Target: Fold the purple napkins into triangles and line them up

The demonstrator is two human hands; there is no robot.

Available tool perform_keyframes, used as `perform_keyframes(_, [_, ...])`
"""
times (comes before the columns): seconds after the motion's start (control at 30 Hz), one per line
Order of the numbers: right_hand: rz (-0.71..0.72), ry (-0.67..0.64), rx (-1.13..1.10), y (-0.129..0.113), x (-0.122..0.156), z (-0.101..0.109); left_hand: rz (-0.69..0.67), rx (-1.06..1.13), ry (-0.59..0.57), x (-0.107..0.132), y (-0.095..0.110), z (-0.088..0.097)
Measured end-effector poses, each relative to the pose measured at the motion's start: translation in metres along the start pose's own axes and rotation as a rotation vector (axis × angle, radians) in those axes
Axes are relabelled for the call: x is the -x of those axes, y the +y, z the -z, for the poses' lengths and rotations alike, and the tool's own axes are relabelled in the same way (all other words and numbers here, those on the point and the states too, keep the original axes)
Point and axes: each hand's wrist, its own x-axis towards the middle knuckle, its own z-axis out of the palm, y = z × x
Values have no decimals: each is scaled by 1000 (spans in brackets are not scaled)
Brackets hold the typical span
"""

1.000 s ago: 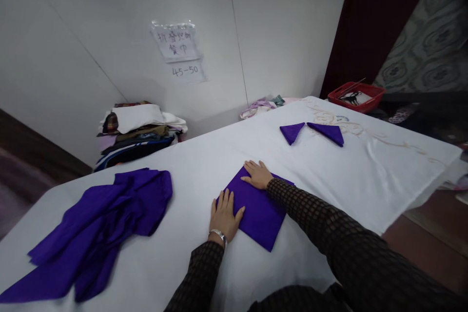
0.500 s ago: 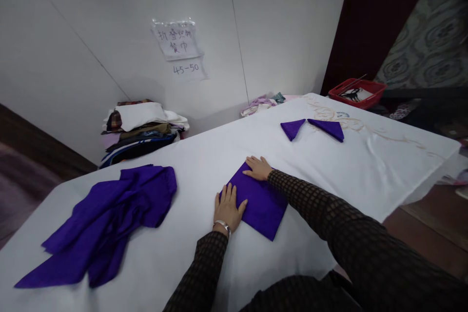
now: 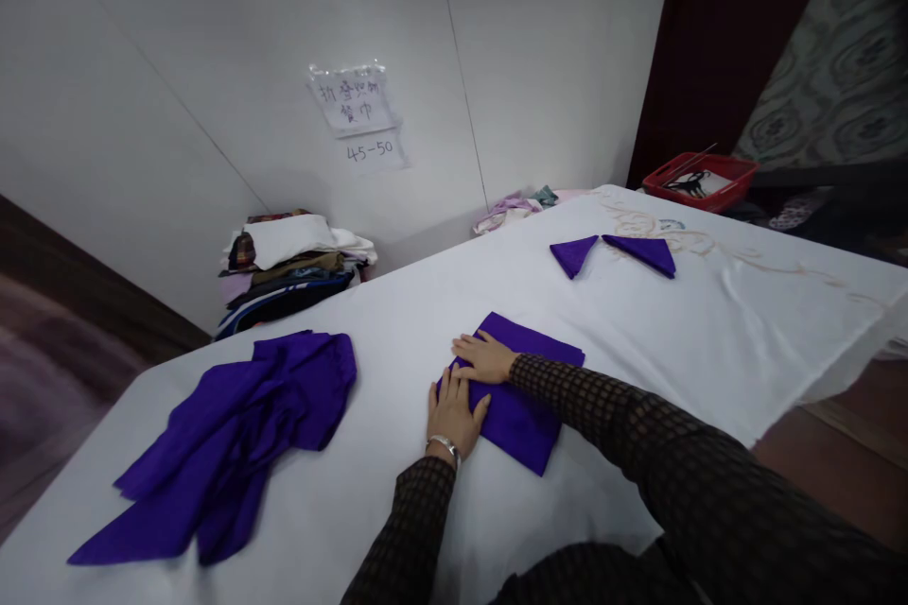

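Observation:
A purple cloth napkin (image 3: 521, 430), folded into a flat square, lies on the white tablecloth (image 3: 397, 331) in front of me. My left hand (image 3: 455, 418) rests flat on its left corner, fingers stretched out, a silver bracelet at the wrist. Across the left edge of the fold lies my right hand (image 3: 486, 359), also flat, its fingers close to the left fingertips. To the left is a rumpled heap of purple cloths (image 3: 248, 444). Farther back, two purple cloths folded into triangles, one on the left (image 3: 573, 255) and one on the right (image 3: 644, 253), lie side by side.
A stack of folded fabrics (image 3: 290, 274) stands by the wall behind the table, with a smaller cloth pile (image 3: 515, 211) farther right. At the far right is a red basket (image 3: 702, 184). Handwritten paper signs (image 3: 358, 104) hang on the wall.
My right hand has slid left along the napkin's upper left edge, toward my left hand, uncovering the far corner. My left hand stays on the left corner. The whole view has shifted slightly.

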Motion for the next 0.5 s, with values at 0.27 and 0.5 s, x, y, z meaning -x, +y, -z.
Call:
perform_keyframes(0.27, [-177,70,42,40,5,7,9,10,-13,2,0,1])
perform_keyframes(0.5, [-156,70,10,40,3,-3,8,50,31,4,-10,-12])
